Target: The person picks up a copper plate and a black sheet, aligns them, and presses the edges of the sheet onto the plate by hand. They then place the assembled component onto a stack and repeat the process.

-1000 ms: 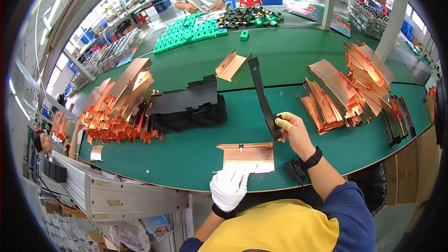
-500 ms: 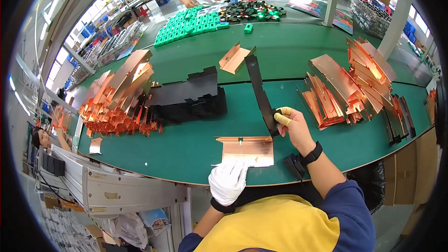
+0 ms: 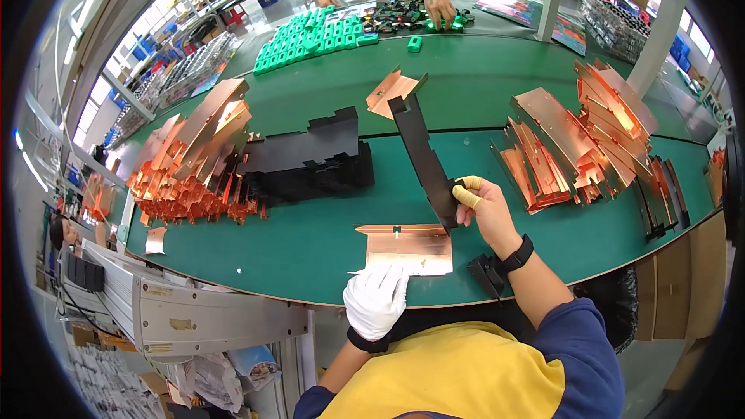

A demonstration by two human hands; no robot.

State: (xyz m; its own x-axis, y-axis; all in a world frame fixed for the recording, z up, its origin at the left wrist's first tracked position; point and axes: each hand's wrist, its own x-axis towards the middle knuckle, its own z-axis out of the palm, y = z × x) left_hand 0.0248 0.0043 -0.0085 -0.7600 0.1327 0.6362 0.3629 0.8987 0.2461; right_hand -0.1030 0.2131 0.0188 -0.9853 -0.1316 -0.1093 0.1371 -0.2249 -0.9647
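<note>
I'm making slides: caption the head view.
Right hand holding a long black strip, white-gloved left hand on a folded copper-coloured metal sheet.

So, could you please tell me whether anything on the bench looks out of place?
Mildly: a small copper-coloured piece lies apart from the left copper heap, near the left end of the green bench, and a tiny white speck, possibly debris, rests on it.

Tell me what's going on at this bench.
The person's right grip holds a long black strip at a tilt, its lower end by a copper-coloured sheet on the green table. The white-gloved left grip rests on the sheet's near edge. A black stack and a copper-coloured pile stand to the left.
</note>
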